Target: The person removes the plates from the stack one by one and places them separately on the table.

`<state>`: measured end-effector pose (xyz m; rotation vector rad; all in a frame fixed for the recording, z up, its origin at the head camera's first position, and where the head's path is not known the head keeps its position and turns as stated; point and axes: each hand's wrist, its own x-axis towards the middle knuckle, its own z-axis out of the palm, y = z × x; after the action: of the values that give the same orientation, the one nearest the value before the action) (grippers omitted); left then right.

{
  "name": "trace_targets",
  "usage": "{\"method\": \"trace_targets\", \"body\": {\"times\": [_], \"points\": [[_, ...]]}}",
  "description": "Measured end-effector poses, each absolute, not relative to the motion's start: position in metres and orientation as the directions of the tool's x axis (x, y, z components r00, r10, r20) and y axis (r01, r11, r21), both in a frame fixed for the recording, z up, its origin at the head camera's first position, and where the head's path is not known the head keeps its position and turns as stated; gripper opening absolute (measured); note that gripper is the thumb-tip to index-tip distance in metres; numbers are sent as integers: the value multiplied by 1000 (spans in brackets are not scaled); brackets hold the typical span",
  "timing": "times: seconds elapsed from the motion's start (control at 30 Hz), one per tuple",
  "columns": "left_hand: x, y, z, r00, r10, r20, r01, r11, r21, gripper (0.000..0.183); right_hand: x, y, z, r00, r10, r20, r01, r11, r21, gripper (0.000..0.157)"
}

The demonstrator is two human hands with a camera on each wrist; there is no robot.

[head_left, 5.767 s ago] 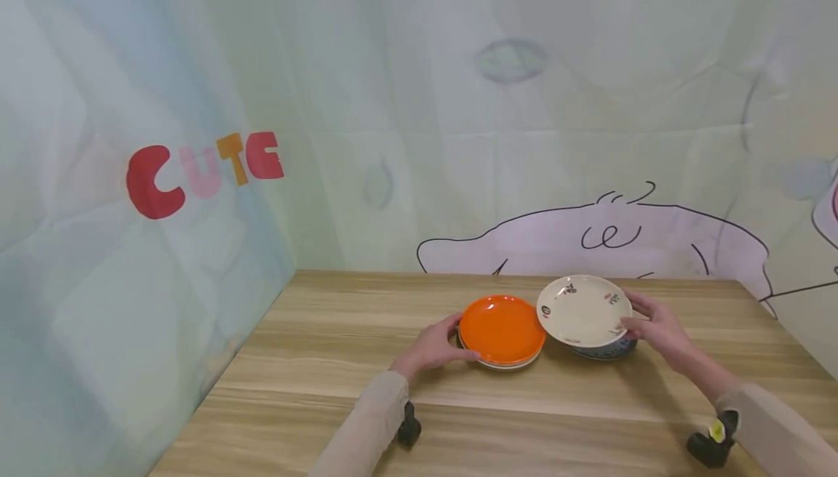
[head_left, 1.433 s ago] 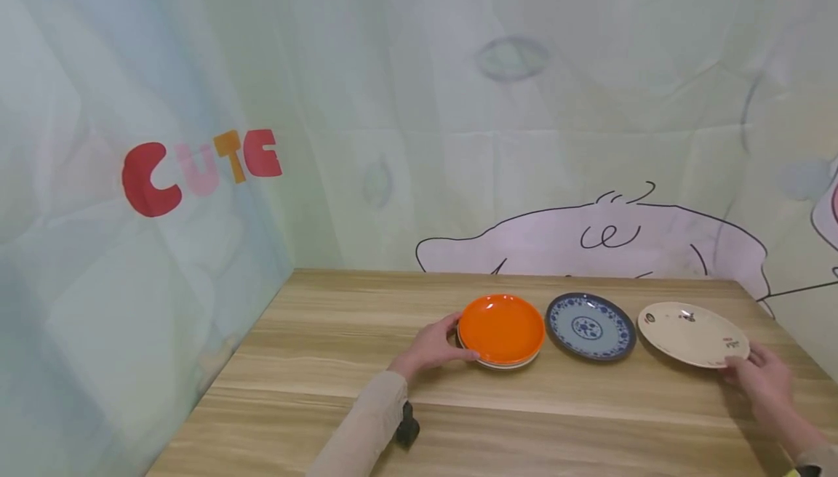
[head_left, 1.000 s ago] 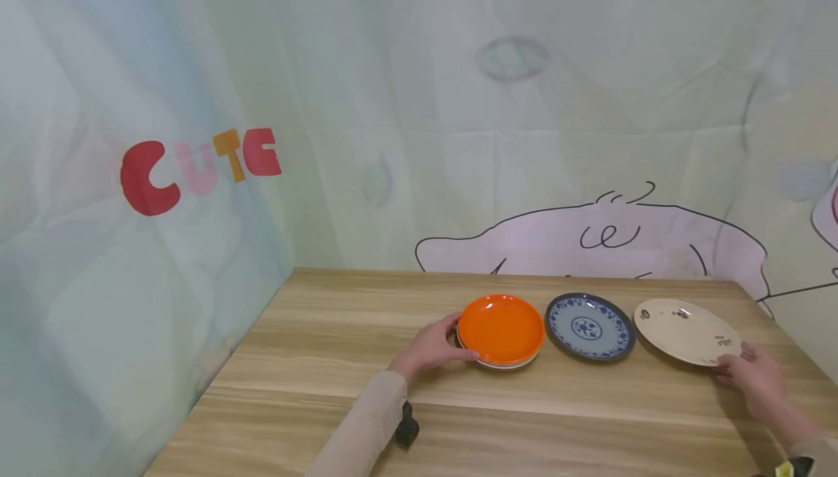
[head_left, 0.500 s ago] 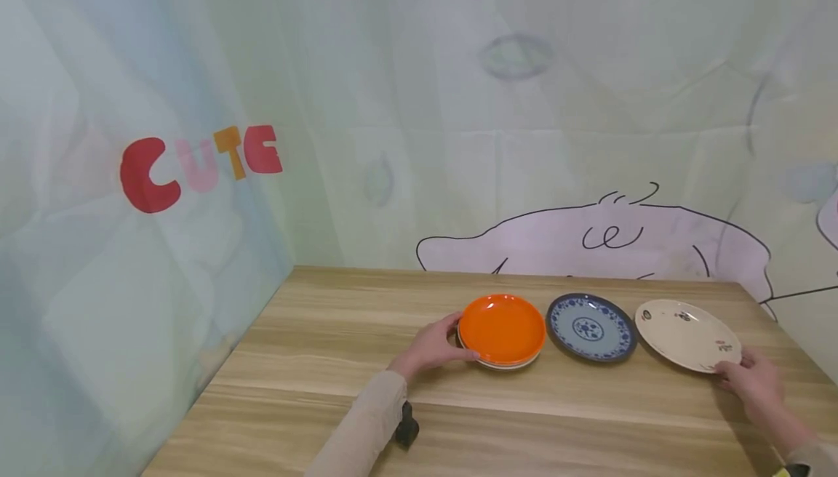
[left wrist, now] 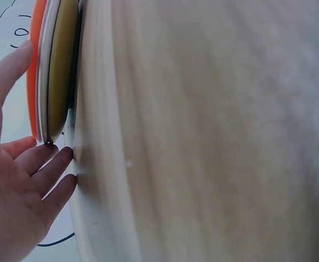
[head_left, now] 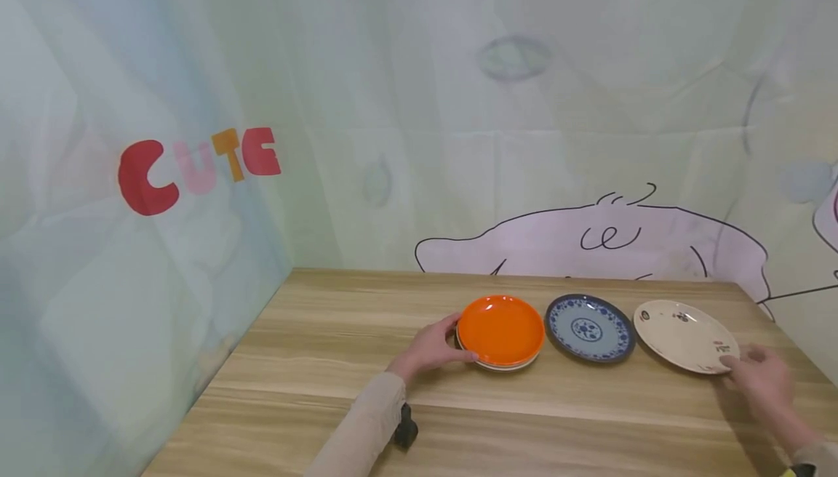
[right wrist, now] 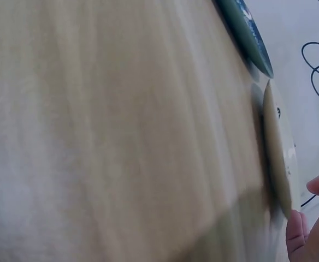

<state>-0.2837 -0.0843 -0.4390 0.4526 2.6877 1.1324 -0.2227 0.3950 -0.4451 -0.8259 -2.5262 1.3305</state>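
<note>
Orange-topped plates (head_left: 500,330), part-hidden, are touched by the spread left hand (head_left: 431,347). The cream plate (head_left: 684,336) is touched by the relaxed right hand (head_left: 761,375).

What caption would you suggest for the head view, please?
Left grip touching an orange-topped plate stack, right grip at the cream plate, blue-patterned plate between them on a wood-grain table.

Toward the far edge of a wood-grain worktop (head_left: 334,339) sit an orange-topped stack of plates (head_left: 500,331), a blue floral plate (head_left: 590,329) and, nearest the right edge, a cream plate (head_left: 684,337).
</note>
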Motion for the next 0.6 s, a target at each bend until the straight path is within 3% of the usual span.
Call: {"method": "trace_targets", "body": {"times": [0.23,0.6], "points": [[-284,-84,-439,-934,350,-65,195,656,729,88,-225,387,-428,-877,479,-23,321,550,-771,75],[-287,-85,-442,-928,371,-41,232,658,716,88,-254,383,-443,-939,344,18,173,515,-840,89]]}}
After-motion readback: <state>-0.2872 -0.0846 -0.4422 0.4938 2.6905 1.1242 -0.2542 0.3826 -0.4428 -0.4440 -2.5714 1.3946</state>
